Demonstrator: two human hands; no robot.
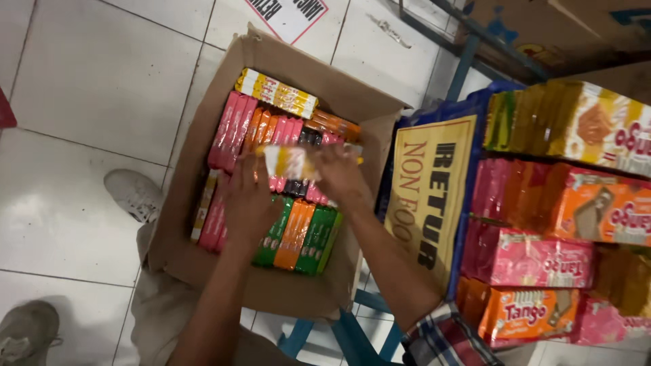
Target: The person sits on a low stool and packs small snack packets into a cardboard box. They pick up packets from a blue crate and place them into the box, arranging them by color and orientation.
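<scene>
a shop stockroom: shelves of boxed wafer packs (542,261), an open carton (271,176) on tiled floor (81,88)

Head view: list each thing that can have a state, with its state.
Cardboard box: open, flaps up, packed with snack packs.
Yellow-white pack: lifted over the box, blurred, gripped in both hands.
Left hand: closed on the pack.
Right hand: closed on the pack.
Shelf packs: stacked.

On the right stands a shelf (542,224) full of snack packs. There are yellow packs (583,122) on top, orange packs (597,207) under them, then pink packs (536,261) lower down. A tan sign with dark letters (427,196) hangs beside them. The floor has white tiles (88,81). A grey shoe (133,194) rests on the tiles, and another shoe (27,332) is in the bottom corner. Blue metal bars (468,47) run along the top.
</scene>
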